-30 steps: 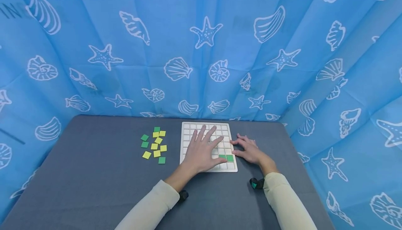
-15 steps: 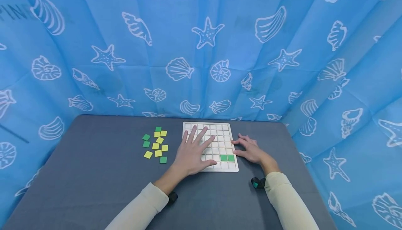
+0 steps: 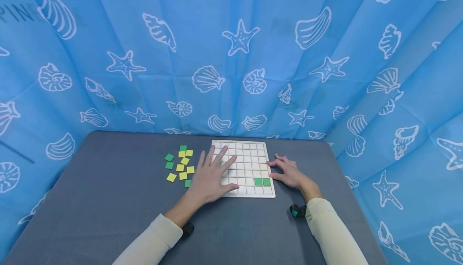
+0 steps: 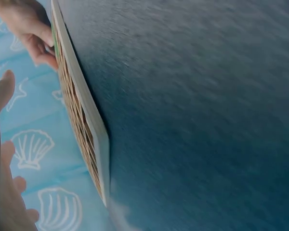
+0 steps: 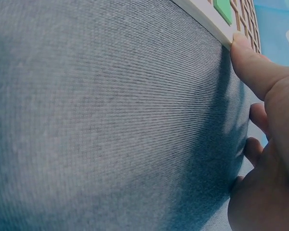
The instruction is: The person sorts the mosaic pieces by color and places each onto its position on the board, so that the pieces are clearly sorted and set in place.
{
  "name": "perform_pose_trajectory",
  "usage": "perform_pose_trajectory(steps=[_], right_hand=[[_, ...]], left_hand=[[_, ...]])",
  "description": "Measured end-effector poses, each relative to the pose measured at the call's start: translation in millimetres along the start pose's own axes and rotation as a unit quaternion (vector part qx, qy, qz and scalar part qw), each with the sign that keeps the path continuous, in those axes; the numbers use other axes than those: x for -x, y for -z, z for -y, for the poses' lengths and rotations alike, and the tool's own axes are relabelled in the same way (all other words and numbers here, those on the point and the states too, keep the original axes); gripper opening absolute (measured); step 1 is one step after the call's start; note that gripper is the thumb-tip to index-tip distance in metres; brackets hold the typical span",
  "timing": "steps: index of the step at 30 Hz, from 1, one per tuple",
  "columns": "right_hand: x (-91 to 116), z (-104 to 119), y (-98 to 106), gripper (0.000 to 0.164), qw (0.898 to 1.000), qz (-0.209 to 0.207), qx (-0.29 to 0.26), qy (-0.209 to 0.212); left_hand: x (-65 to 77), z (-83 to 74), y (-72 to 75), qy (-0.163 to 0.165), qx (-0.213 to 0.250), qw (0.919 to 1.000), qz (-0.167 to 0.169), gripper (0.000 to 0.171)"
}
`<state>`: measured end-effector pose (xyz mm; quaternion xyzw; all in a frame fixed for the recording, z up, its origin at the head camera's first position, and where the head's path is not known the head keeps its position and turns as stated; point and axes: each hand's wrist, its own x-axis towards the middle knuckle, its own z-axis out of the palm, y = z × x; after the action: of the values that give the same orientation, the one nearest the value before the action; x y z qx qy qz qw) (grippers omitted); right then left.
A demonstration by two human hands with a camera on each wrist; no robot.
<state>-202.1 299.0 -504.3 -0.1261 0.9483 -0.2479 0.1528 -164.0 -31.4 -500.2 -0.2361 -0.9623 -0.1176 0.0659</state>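
A white grid board [image 3: 249, 152] lies on the grey table, with two green square tiles [image 3: 262, 181] side by side in cells near its lower right corner. Over the board's left side my left hand [image 3: 207, 180] is spread with nothing in it; the left wrist view shows its fingers [image 4: 7, 154] apart from the board's edge. My right hand [image 3: 287, 173] rests at the board's right edge, thumb and forefinger touching the rim. In the right wrist view its thumb [image 5: 255, 62] presses the board's corner area [image 5: 207, 21], the other fingers loosely bent.
Left of the board lie several loose yellow tiles [image 3: 180, 167] and green tiles [image 3: 169, 165], one partly covered by the left hand. A blue curtain [image 3: 231, 76] with shell and starfish prints hangs behind the table [image 3: 108, 200] and on its right.
My left hand has moved left across the board toward the loose tiles, uncovering more cells and both green tiles. The right hand stays at the board's edge.
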Motion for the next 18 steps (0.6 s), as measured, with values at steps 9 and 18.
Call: perform_pose_trajectory(steps=[9,18], right_hand=[[0,0,0,0.049,1.000,0.005,-0.004,-0.002],[-1,-4,-1,0.052,1.000,0.003,-0.004,0.009]], left_hand=[[14.5,21.4,3.3,0.019,-0.019,0.9996,-0.012,0.092],[30.9,42.6,13.7,0.057,-0.016,0.9981,-0.017,0.091]])
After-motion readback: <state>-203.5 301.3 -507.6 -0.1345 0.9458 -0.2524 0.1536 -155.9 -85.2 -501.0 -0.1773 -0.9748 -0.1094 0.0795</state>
